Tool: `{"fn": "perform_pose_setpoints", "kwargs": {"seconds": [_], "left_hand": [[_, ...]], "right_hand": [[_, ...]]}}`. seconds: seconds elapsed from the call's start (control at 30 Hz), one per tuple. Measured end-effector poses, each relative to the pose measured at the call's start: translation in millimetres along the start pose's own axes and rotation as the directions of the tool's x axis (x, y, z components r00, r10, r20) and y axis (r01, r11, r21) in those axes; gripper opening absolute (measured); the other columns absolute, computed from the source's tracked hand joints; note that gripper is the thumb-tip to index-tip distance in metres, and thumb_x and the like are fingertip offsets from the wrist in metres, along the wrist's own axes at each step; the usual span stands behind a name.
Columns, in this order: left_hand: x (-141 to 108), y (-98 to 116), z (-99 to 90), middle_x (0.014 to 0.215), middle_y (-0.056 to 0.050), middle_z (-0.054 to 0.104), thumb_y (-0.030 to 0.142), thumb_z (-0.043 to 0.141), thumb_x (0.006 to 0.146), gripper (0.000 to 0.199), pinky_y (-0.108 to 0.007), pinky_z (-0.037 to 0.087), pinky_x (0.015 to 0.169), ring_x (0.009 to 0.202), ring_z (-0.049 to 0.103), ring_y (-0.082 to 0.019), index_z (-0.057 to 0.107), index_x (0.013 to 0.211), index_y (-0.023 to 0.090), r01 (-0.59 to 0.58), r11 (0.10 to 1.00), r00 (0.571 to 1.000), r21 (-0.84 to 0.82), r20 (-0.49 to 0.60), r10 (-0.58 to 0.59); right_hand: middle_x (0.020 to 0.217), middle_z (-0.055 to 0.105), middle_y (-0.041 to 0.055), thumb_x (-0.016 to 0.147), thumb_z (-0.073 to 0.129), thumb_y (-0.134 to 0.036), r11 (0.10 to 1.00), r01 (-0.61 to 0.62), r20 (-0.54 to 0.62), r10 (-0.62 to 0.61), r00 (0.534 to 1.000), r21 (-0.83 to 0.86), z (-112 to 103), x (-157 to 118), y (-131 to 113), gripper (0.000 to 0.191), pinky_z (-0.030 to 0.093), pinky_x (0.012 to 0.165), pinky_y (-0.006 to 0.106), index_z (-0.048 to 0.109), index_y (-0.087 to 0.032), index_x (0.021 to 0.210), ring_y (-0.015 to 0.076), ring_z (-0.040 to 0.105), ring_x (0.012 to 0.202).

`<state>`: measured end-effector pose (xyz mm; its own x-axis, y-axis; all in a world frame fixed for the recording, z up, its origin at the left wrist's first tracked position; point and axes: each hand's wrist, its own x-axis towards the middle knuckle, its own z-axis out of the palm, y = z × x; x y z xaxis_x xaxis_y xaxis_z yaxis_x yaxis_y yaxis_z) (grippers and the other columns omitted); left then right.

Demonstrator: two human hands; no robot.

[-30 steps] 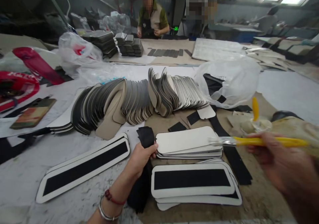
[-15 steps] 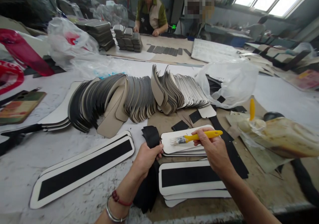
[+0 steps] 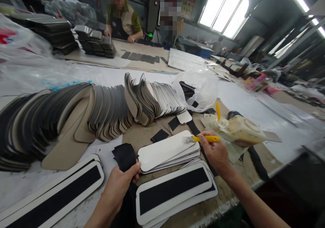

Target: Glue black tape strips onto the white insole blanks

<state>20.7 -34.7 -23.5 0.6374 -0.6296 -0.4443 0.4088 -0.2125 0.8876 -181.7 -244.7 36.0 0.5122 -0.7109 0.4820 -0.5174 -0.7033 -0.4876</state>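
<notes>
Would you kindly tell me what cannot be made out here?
In the head view:
Long panel, left end: cut off by the frame edge.
White bag, most contents: hidden by cloudy plastic.
Brush bristles, exact contact: too small to tell.
Right hand, palm: turned away from the camera.

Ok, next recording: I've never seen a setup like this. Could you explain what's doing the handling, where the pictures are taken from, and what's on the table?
There is no robot: these are a person's two bare hands. Every picture comes from one camera on that person's head, looking forward and down.

The right hand holds a yellow-handled brush, bristles over a blank white panel topping a stack. The left hand holds black strips, its fingertips at the panel's left end.

Nearer the wearer is a stack of white panels bearing black strips; similar ones lie to the left. Behind them runs a row of curved beige and gray pieces, beside a translucent plastic bag. Across the table is another person.
</notes>
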Motion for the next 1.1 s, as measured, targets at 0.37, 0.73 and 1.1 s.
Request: {"fn": "perform_pose_setpoints", "kwargs": {"seconds": [0.37,0.73,1.1], "left_hand": [[-2,5,-0.1,0.055,-0.001,0.057,0.052,0.074,0.056,0.043,-0.024,0.037,0.049,0.051,0.047,-0.014,0.062,0.068,0.013,0.001,0.999,1.000,0.050,-0.009,-0.001],[2,5,-6.5,0.053,0.000,0.051,0.055,0.074,0.058,0.044,-0.022,0.033,0.049,0.051,0.042,-0.012,0.061,0.063,0.013,-0.013,0.997,1.000,0.072,0.017,0.012],[-52,47,-20.8,0.057,-0.003,0.055,0.047,0.069,0.076,0.037,-0.021,0.032,0.048,0.049,0.042,-0.009,0.063,0.066,0.012,-0.177,0.980,0.970,-0.086,0.153,0.189]], "right_hand": [[0.084,0.061,0.0055,0.094,0.048,-0.031,0.985,0.168,-0.006,-0.168,0.986,0.029,-10,8,0,0.013,0.048,0.075,0.034,0.056,-0.021,0.089,0.0213,0.060,0.080],[0.083,0.059,0.0040,0.095,0.046,-0.037,0.901,-0.055,0.208,-0.039,0.977,0.430,1,-15,-64,0.020,0.047,0.067,0.031,0.057,-0.023,0.087,0.0193,0.057,0.075],[0.055,0.047,-0.0030,0.085,0.055,-0.046,0.809,-0.151,0.551,-0.237,0.800,0.568,29,11,-141,0.029,0.037,0.046,0.025,0.055,-0.022,0.067,0.0130,0.044,0.047]]}}
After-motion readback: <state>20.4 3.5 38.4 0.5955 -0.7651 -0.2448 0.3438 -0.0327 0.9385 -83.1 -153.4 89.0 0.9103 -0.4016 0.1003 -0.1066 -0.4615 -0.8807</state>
